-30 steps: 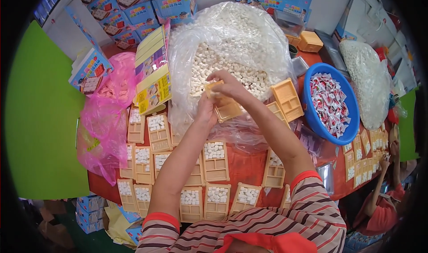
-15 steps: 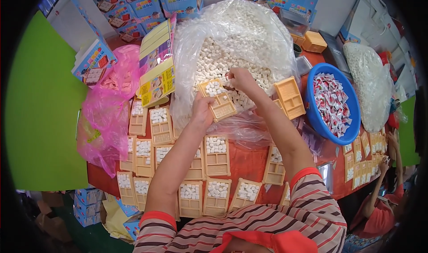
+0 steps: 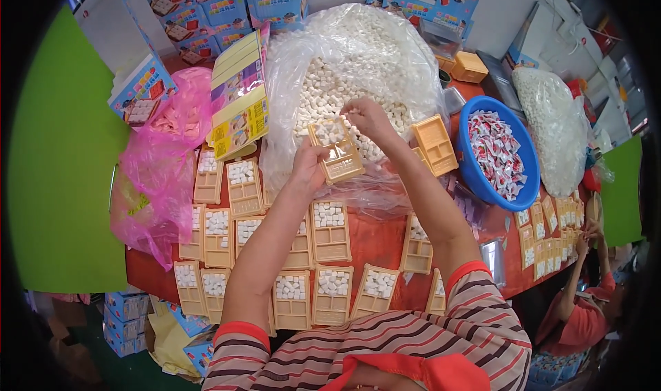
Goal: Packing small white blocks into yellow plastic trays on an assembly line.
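Observation:
My left hand [image 3: 309, 164] grips the near left edge of a tan plastic tray [image 3: 346, 167] with compartments. White marshmallows lie in the tray's far, large compartment; its smaller near compartments shine with glare. My right hand [image 3: 370, 120] is bent over the tray's far right corner, fingers drawn together; whatever is between them is hidden. Just beyond both hands, a large clear plastic bag [image 3: 279, 115] lies wide open, full of loose marshmallows [image 3: 323, 85]. Right of my right forearm, empty tan trays [image 3: 434, 145] are stacked.
Several part-filled trays [image 3: 331, 233] stand in rows on the red table [image 3: 375, 243]. A blue basin [image 3: 533, 158] of small sachets is at right, a pink bag [image 3: 155, 195] and printed cardboard sheets [image 3: 241, 109] at left. At far right, another person [image 3: 585, 315] works beside more trays.
The tray has tipped, and the loose marshmallow in its near part no longer shows there. My right hand has come from the marshmallow heap to the tray's far edge. The whole view has shifted slightly.

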`<state>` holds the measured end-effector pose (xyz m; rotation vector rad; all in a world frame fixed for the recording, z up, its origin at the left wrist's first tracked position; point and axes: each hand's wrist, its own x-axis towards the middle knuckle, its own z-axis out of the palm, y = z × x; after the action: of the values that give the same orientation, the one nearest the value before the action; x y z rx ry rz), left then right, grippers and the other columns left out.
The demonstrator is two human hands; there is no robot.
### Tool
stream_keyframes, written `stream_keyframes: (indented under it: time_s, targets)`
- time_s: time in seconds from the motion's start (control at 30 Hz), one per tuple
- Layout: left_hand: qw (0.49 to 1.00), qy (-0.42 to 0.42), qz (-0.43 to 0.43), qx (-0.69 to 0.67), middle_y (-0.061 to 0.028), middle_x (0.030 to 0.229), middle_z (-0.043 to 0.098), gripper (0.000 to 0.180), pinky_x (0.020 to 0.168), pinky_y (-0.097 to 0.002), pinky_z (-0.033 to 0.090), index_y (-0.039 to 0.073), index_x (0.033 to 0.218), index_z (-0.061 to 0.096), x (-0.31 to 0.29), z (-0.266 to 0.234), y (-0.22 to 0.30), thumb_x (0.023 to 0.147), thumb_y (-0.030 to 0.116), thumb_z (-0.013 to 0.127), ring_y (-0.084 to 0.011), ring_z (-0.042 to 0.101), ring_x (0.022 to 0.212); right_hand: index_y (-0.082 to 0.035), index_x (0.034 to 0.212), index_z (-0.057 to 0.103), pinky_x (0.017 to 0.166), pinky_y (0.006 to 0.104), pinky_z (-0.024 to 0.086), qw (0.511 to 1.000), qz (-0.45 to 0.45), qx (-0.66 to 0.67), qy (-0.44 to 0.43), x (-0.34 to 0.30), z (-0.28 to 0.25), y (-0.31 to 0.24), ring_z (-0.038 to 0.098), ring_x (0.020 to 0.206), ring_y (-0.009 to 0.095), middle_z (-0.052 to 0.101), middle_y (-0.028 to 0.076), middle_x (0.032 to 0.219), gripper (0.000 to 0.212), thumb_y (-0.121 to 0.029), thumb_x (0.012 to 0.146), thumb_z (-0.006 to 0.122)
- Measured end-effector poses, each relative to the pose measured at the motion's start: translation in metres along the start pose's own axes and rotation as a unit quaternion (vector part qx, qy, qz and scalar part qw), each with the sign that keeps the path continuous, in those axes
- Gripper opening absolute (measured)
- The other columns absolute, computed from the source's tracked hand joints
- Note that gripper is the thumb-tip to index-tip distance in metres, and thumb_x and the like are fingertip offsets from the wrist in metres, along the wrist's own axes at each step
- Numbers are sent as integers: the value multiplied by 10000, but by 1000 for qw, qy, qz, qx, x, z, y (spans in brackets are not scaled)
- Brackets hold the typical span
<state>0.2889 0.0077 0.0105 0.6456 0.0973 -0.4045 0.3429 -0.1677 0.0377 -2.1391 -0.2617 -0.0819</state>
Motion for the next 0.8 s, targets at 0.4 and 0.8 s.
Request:
stream_keyframes:
  time_s: [0.4, 0.8]
  targets:
    - [993, -82, -84, -20, -180, 1217, 510, 606, 947, -476, 508, 12, 1298, 385, -27, -7, -2, 719, -167, 400, -307, 591, 1054, -55, 982, 625, 788, 373, 478, 985, -56, -130, 98, -93, 8, -56, 576, 937, 322, 554, 158, 974, 230, -222, 824, 637]
    - [974, -152, -157, 59, -142, 1186, 573, 583, 953, -404, 509, -12, 1254, 463, -117, 21, -48, 694, -171, 421, -260, 597, 1065, -18, 1054, 650, 724, 254, 469, 972, -72, -90, 203, -231, 0, -55, 582, 837, 148, 618, 80, 1010, 225, -90, 841, 637]
